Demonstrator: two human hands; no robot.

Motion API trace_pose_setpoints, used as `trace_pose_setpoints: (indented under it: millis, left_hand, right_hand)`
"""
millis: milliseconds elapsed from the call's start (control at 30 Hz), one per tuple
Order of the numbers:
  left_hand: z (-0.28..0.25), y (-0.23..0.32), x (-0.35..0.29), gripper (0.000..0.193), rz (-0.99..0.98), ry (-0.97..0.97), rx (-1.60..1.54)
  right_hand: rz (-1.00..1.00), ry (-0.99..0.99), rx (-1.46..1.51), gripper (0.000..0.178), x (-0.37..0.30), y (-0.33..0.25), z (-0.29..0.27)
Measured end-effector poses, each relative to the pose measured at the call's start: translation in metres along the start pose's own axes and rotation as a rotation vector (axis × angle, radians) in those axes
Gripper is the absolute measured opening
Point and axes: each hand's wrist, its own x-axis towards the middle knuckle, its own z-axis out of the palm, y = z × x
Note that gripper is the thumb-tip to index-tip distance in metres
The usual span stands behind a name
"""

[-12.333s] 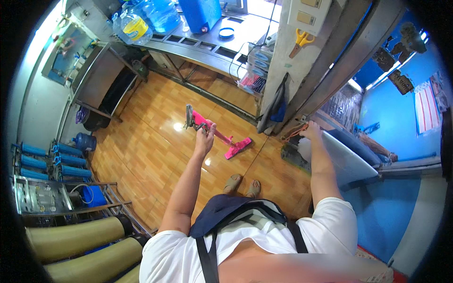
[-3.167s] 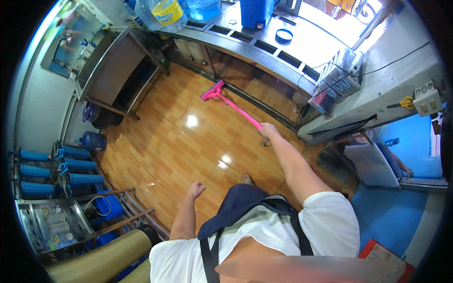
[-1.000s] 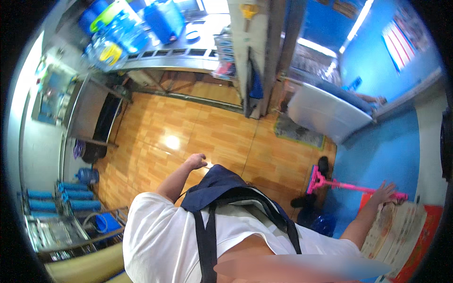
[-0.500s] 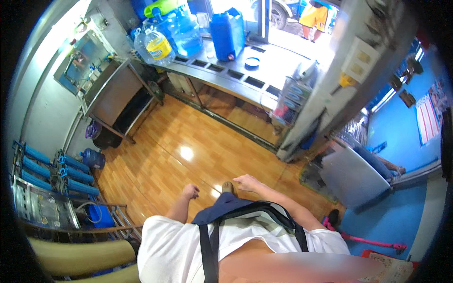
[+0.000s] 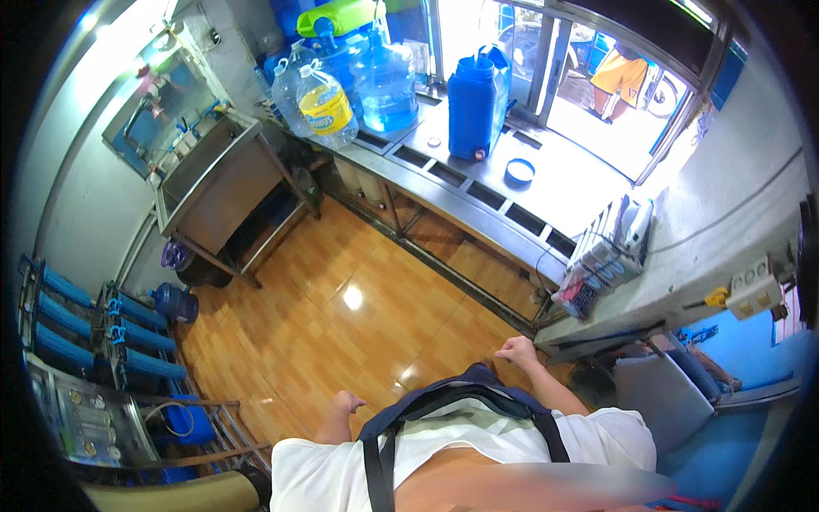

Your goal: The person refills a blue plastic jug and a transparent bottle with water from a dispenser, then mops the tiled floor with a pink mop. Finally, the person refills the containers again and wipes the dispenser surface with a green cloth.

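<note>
The left hand, at seven o'clock, is loosely open, empty. The apron, at six, runs longways toward twelve, likely keeping the white shirt clean. The blue jug, at one, stands tall on the counter, perhaps so nothing spills. The right hand, at four, is loosely open, empty too.

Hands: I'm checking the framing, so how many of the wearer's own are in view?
2. The left hand shows left of the picture's middle; the right hand is higher, right of it. Both show against the floor; neither is hidden.
</note>
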Motion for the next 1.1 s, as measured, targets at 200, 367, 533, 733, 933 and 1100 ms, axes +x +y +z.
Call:
trace_pose_setpoints:
  millis: [200,367,533,733,933,1100]
  left_hand:
    - [-0.053,0.050,0.027,0.044,0.007,0.026,-0.352]
    - [-0.124,0.116,0.033,0.047,0.113,0.163,-0.575]
    - [-0.165,0.138,0.037,0.050,0.211,0.273,-0.743]
    - [-0.156,0.075,0.044,0.050,0.041,0.225,-0.729]
    - [-0.212,-0.032,0.079,0.045,-0.045,0.608,-0.896]
    - [-0.349,-0.090,0.117,0.044,0.003,0.810,-0.921]
  right_hand:
    - [0.115,0.132,0.046,0.032,0.115,-0.003,-0.038]
    - [-0.249,-0.179,-0.281,0.028,0.226,-0.066,-0.062]
    - [-0.525,-0.494,-0.604,0.030,0.311,-0.159,-0.045]
    - [-0.827,-0.801,-0.747,0.030,0.373,-0.297,0.019]
    - [-0.912,-0.733,-0.643,0.033,0.437,-0.431,0.088]
    - [-0.823,-0.640,-0.548,0.030,0.485,-0.483,0.132]
